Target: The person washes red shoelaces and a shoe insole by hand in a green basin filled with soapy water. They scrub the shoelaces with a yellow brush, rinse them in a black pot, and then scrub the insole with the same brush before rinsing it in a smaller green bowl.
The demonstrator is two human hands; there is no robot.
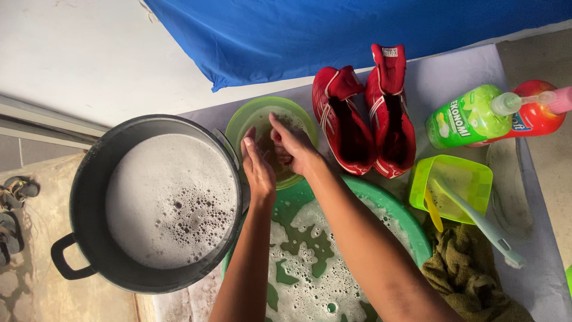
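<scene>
Nearest the viewer, a green basin (411,226) of foamy water sits at the near edge of the grey-covered surface (453,71); both forearms cross above it. To its left stands a dark pot (89,197) w/ side handle, full of suds. Near right: olive cloth (471,274), bunched, just beside the basin rim. Beyond it a lime square tub (459,182) holds a pale toothbrush (476,220) and a yellow handle (433,211), propped inside, probably to keep them to hand and off the wet cover. Mid-zone: left hand (257,164) and right hand (293,146) meet over a small green bowl (250,116) wedged between pot and basin. Left fingers straight and pressed together; right fingers curled against them, seemingly rubbing or pinching a small dark item (280,156), too hidden to identify. Item is held in or just over the bowl's murky water, likely so drips stay contained. Farther: pair of red shoes (363,119), openings up, side by side, toes toward the viewer, apart from the water. Far right: green bottle (468,116) and red bottle (533,113) lying on their sides, touching. Blue sheet (333,30) at the far edge. Sandals (15,209) on floor, far left.
</scene>
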